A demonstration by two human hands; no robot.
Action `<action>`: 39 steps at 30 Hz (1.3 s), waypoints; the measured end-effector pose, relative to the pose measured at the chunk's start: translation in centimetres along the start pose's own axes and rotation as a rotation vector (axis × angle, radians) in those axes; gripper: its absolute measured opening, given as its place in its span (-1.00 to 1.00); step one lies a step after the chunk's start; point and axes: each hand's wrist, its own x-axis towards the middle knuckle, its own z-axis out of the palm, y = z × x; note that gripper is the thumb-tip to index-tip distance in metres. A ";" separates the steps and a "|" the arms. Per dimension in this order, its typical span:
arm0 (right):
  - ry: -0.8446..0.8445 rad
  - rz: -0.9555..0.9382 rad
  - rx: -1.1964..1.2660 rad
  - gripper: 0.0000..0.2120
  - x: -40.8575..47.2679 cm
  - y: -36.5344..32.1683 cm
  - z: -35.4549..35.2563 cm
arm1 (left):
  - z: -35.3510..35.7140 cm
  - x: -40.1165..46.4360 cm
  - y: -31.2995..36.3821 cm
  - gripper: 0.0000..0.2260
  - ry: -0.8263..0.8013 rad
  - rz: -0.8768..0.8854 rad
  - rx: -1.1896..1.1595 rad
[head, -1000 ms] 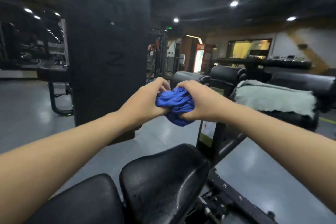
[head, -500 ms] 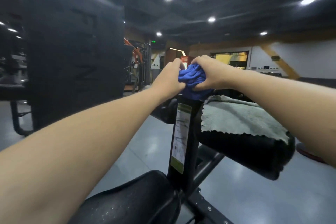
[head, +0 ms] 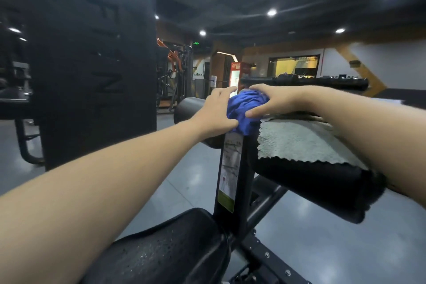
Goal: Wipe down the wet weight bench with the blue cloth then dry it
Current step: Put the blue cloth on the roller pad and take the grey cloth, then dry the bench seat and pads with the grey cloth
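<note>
**Blue cloth bunched between two hands at the top of the bench post**

Black dominates the left of the frame, where a tall dark pillar (head: 92, 64) fills the upper left, with grey floor (head: 196, 168) running past its foot. From the lower left a bare forearm reaches up to the left hand (head: 217, 114), near the middle of the frame. Its fingers are spread and curved round the left side of the blue cloth (head: 245, 109), its grip pressing against the fabric rather than clenched.

The cloth is crumpled into a ball at frame centre, sitting on top of the upright post (head: 230, 173), which carries a pale label strip. Below, at bottom centre, the black seat pad (head: 166, 251) of the weight bench is dotted with water droplets.

The right hand (head: 273, 100) comes in from the right edge and lies over the top and right side of the cloth, thumb along its lower edge, holding it against the left hand. Just right of the post, a grey towel (head: 299, 143) lies draped over a black padded roller (head: 322, 184), under the right forearm.
</note>
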 end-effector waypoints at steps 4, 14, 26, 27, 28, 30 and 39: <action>-0.012 0.092 0.000 0.04 -2.9 0.2 -1.6 | -0.3 -1.3 2.0 -0.27 0.056 0.064 0.027; 0.109 0.005 -0.168 -0.90 -11.0 1.0 -2.8 | -0.4 -4.0 10.2 -0.63 0.027 0.191 0.133; 0.267 -0.256 0.001 -0.83 -17.5 -6.0 -0.5 | -7.9 -11.4 12.8 -0.85 0.066 0.138 0.114; 0.257 -0.271 -0.002 -0.82 -17.8 -6.6 0.3 | -8.6 -12.3 12.5 -0.84 0.066 0.133 0.137; 0.238 -0.286 -0.003 -0.81 -18.0 -7.2 1.3 | -9.2 -13.3 12.2 -0.84 0.070 0.125 0.157; 0.222 -0.328 0.000 -0.77 -18.3 -8.2 3.4 | -10.5 -15.2 11.6 -0.86 0.077 0.107 0.181; 0.157 -0.325 0.075 -0.89 -18.7 -13.2 13.2 | -14.2 -23.6 8.4 -0.90 -0.097 0.072 0.283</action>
